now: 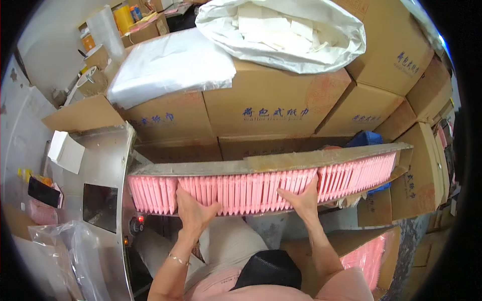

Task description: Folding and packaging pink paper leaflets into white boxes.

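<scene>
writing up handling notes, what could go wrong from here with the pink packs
The pink packs between the left hand and right hand might buckle or spill if pressed unevenly, since they stand as many thin pieces side by side. Those to the right of the right hand look more loosely spaced, so they could lean over.

Pale pink short-sleeved fabric shirt, small dark print on front. Right sleeve same pink, loose, plain. Black rounded fabric piece over shirt front, pale stitch-like line near top edge; exact kind unclear. Light beige-grey cloth trousers, loose, creased. Thin pale metallic-looking bracelet around left wrist. Left hand, right hand gloveless; forearms bare.
</scene>
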Demonstrator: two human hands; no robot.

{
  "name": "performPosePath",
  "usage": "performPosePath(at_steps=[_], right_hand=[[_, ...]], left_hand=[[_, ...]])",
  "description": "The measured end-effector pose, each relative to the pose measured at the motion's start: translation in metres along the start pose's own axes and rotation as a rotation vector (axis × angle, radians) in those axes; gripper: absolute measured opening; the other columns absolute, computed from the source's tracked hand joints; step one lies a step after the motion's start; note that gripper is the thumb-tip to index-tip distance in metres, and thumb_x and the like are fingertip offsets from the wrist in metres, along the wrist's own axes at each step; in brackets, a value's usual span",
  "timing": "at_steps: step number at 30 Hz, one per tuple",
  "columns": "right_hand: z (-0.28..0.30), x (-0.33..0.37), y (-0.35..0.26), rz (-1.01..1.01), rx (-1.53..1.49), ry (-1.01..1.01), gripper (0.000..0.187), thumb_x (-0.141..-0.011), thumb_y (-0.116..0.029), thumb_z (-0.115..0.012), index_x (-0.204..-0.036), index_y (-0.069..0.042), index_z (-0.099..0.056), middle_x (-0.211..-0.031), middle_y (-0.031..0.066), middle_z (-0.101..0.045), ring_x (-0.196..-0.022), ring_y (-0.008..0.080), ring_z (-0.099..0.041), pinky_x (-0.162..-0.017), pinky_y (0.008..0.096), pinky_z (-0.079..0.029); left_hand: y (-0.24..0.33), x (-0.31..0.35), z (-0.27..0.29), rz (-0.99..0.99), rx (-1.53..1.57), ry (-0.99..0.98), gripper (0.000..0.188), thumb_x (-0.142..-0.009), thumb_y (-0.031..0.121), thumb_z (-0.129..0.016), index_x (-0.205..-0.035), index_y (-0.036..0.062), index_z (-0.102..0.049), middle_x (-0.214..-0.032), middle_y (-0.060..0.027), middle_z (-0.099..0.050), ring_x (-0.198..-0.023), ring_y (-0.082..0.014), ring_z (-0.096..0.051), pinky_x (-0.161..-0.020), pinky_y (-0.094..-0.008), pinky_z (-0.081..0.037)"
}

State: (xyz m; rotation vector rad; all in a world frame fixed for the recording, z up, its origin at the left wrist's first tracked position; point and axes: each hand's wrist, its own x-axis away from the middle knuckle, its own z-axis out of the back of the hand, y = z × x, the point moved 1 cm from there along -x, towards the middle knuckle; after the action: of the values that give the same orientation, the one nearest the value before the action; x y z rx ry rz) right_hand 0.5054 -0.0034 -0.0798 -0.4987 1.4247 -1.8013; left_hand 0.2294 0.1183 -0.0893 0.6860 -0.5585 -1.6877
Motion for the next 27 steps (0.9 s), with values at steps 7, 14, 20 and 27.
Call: performPosePath(at_steps=[7,14,20,27], right_hand=[[0.016,0.004,0.000,-0.124,-0.066,-0.004,0.094,-0.062,-0.020,-0.092,-0.132,0.007,-0.035,-0.119,0.0195,-0.058,-0.107,0.0241,-0.060,-0.096,0.0363,-0.047],[0.018,0.032,-0.036,-0.229,-0.205,-0.002,0.102,-0.060,-0.010,-0.092,-0.139,0.008,-0.030,-0.124,0.0193,-0.054,-0.112,0.0254,-0.056,-0.099,0.0362,-0.045],[0.004,0.052,-0.058,-0.242,-0.133,-0.073,0.107,-0.057,-0.008,-0.080,-0.147,0.008,-0.025,-0.141,0.0203,-0.041,-0.128,0.0282,-0.044,-0.111,0.0402,-0.032],[-0.147,0.057,-0.139,0.062,-0.501,-0.731,0.112,-0.054,-0.017,-0.089,-0.146,0.004,-0.028,-0.140,0.0170,-0.043,-0.128,0.0282,-0.046,-0.109,0.0395,-0.035]], left_hand=[[0.004,0.002,-0.002,0.000,0.111,-0.020,0.105,-0.056,0.021,-0.082,-0.137,-0.0156,-0.025,-0.123,-0.0300,-0.048,-0.116,-0.0435,-0.050,-0.100,-0.0458,-0.042],[0.025,0.033,0.045,0.166,0.165,-0.052,0.102,-0.056,0.020,-0.082,-0.137,-0.0117,-0.027,-0.120,-0.0264,-0.052,-0.112,-0.0419,-0.053,-0.098,-0.0462,-0.044],[0.024,0.080,0.122,0.051,-0.044,0.250,0.088,-0.058,0.021,-0.083,-0.128,-0.0047,-0.035,-0.116,-0.0209,-0.053,-0.108,-0.0317,-0.056,-0.093,-0.0415,-0.046],[-0.002,0.196,0.236,0.375,-0.004,0.723,0.092,-0.058,0.025,-0.086,-0.132,-0.0053,-0.040,-0.116,-0.0191,-0.056,-0.103,-0.0337,-0.060,-0.092,-0.0426,-0.048]])
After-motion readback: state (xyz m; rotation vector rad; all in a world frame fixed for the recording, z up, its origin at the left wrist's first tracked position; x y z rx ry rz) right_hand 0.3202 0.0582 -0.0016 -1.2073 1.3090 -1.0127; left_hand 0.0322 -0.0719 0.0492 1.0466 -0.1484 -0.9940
